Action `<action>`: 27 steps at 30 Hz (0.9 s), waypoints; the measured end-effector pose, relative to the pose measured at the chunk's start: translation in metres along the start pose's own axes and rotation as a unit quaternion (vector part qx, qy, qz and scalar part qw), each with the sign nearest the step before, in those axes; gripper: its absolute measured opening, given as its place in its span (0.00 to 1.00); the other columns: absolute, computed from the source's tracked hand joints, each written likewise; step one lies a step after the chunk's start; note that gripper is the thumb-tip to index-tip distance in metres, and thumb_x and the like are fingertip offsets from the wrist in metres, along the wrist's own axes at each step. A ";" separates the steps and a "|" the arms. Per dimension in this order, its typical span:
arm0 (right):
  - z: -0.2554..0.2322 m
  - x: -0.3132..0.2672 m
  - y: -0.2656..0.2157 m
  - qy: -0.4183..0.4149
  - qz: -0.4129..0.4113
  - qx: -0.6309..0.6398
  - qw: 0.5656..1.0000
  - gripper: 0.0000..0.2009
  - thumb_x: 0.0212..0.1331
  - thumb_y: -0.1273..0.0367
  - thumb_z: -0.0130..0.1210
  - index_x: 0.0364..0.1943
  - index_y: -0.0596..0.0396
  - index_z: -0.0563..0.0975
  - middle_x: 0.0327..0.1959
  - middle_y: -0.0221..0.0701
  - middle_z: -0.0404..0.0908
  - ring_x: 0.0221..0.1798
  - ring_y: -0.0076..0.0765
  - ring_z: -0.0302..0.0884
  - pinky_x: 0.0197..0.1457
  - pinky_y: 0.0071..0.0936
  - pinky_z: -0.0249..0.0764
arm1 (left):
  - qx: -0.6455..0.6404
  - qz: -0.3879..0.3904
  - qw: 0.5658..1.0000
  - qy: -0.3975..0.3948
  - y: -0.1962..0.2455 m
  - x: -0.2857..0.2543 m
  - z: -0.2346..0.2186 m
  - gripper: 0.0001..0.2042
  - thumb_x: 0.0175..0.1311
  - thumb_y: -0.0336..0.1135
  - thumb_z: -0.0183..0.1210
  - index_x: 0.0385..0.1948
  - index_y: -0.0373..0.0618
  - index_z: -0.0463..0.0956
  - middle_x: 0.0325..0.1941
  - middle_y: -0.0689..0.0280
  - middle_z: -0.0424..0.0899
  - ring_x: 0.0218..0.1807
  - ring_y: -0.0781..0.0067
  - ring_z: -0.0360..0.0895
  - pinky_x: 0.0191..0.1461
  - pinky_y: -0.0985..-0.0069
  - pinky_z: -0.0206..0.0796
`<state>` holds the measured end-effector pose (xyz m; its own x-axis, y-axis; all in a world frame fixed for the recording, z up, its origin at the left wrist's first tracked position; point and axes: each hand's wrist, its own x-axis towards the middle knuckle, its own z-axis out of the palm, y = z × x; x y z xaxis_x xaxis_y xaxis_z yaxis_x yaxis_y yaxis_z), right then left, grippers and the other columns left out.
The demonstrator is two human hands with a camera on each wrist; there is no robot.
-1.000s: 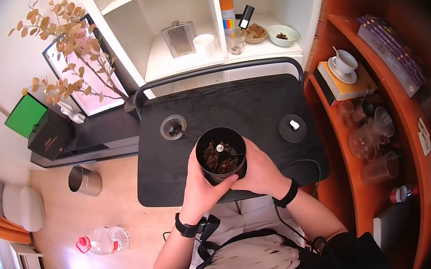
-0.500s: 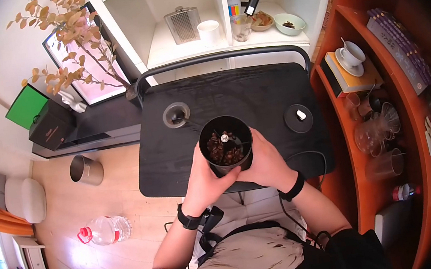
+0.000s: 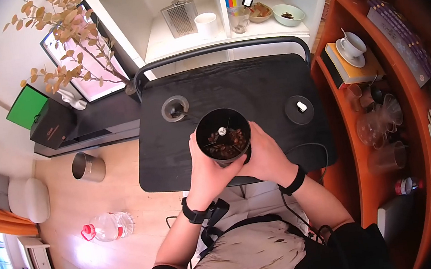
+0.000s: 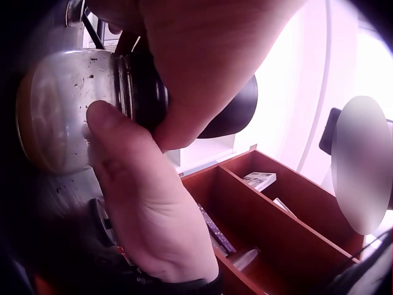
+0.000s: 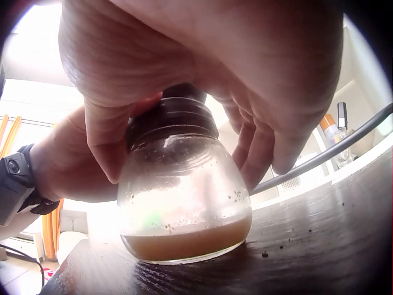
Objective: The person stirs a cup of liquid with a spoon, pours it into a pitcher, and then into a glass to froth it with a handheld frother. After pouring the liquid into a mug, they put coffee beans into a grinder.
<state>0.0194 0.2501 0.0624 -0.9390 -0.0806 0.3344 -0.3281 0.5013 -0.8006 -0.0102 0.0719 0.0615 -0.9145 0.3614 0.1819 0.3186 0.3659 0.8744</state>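
Note:
A black grinder (image 3: pixel 222 133) with an open top holds brown coffee beans (image 3: pixel 228 146) around a metal shaft. Both hands grip it from the sides: the left hand (image 3: pixel 209 173) at its left, the right hand (image 3: pixel 267 155) at its right, thumbs on the near side. Below its black collar (image 5: pixel 172 117), a glass jar (image 5: pixel 184 196) with a brown layer in the bottom stands on the dark table, as the right wrist view shows. Close in front of the left wrist camera are the left hand (image 4: pixel 202 61) and the jar (image 4: pixel 67 110); the right hand's thumb (image 4: pixel 110 120) lies against the glass.
The black table (image 3: pixel 274 82) carries a round glass dish (image 3: pixel 175 109) with a dark spoon at left and a dark saucer (image 3: pixel 299 110) with a white piece at right. A rail (image 3: pixel 220 47) runs behind; shelves (image 3: pixel 363 168) stand close at right, and a cable crosses the near right corner.
The head view has shifted, with the table now higher in it. Inside the grinder the beans lie more toward the near side. Both hands keep their grip.

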 end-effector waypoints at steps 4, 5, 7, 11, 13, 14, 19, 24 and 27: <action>0.003 0.001 0.007 0.011 -0.015 -0.015 1.000 0.53 0.40 0.64 0.77 0.75 0.55 0.60 0.66 0.45 0.73 0.66 0.55 0.73 0.67 0.44 0.73 | -0.051 -0.020 0.998 -0.021 -0.014 -0.005 0.005 0.40 0.48 0.30 0.74 0.66 0.39 0.64 0.65 0.52 0.68 0.70 0.48 0.66 0.72 0.59 0.62; 0.002 0.000 0.006 0.013 -0.013 -0.017 1.000 0.53 0.40 0.64 0.77 0.75 0.55 0.60 0.66 0.45 0.73 0.66 0.55 0.73 0.67 0.44 0.73 | -0.114 -0.037 0.992 -0.037 -0.018 -0.008 0.004 0.40 0.48 0.31 0.74 0.67 0.39 0.64 0.65 0.52 0.67 0.70 0.48 0.66 0.73 0.59 0.61; 0.001 -0.001 0.002 0.002 0.017 -0.011 1.000 0.53 0.40 0.64 0.77 0.75 0.55 0.60 0.66 0.45 0.73 0.66 0.55 0.73 0.68 0.44 0.73 | -0.176 -0.055 0.982 -0.052 -0.012 -0.007 0.003 0.41 0.48 0.31 0.75 0.67 0.39 0.63 0.65 0.51 0.67 0.70 0.48 0.65 0.73 0.58 0.61; 0.000 0.001 -0.001 -0.001 0.002 -0.006 1.000 0.53 0.41 0.64 0.77 0.76 0.55 0.60 0.66 0.45 0.73 0.66 0.55 0.73 0.68 0.44 0.73 | -0.007 0.011 0.999 0.031 0.001 -0.004 0.004 0.39 0.50 0.31 0.74 0.67 0.39 0.64 0.65 0.51 0.67 0.70 0.49 0.67 0.72 0.60 0.63; 0.000 0.001 0.001 -0.001 0.009 -0.007 1.000 0.53 0.41 0.63 0.77 0.75 0.55 0.60 0.65 0.45 0.73 0.66 0.55 0.73 0.67 0.44 0.73 | 0.007 0.017 0.999 0.048 -0.004 -0.005 0.005 0.39 0.50 0.31 0.74 0.66 0.39 0.65 0.65 0.51 0.67 0.69 0.50 0.67 0.71 0.60 0.63; 0.001 0.000 0.003 0.001 0.009 -0.008 1.000 0.53 0.41 0.63 0.77 0.75 0.55 0.60 0.65 0.45 0.73 0.66 0.55 0.73 0.67 0.44 0.73 | -0.050 0.012 0.999 0.015 -0.012 -0.007 0.006 0.39 0.50 0.31 0.74 0.66 0.39 0.65 0.65 0.51 0.68 0.69 0.49 0.67 0.71 0.60 0.63; 0.001 -0.001 -0.001 0.006 0.014 0.003 1.000 0.53 0.41 0.62 0.78 0.75 0.55 0.60 0.65 0.45 0.74 0.66 0.55 0.73 0.67 0.43 0.73 | -0.064 0.021 0.997 0.022 -0.003 -0.005 0.005 0.39 0.50 0.32 0.76 0.66 0.39 0.65 0.64 0.52 0.68 0.68 0.50 0.69 0.70 0.60 0.64; 0.003 0.000 0.005 0.010 0.001 -0.006 1.000 0.53 0.40 0.62 0.78 0.75 0.55 0.60 0.65 0.45 0.74 0.65 0.55 0.74 0.67 0.43 0.74 | -0.045 0.041 0.998 0.012 -0.009 -0.007 0.007 0.34 0.51 0.28 0.76 0.62 0.38 0.70 0.61 0.57 0.80 0.62 0.66 0.79 0.64 0.68 0.72; 0.003 -0.001 0.001 0.016 -0.001 -0.006 1.000 0.53 0.40 0.62 0.78 0.75 0.55 0.60 0.64 0.45 0.74 0.65 0.55 0.74 0.66 0.43 0.74 | -0.072 0.013 0.997 0.021 -0.011 -0.003 0.005 0.36 0.48 0.32 0.77 0.62 0.39 0.69 0.60 0.54 0.73 0.64 0.55 0.74 0.66 0.63 0.68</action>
<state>0.0196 0.2482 0.0601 -0.9347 -0.0547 0.3513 -0.3284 0.5117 -0.7940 -0.0095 0.0715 0.0491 -0.9171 0.3319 0.2209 0.3055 0.2288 0.9243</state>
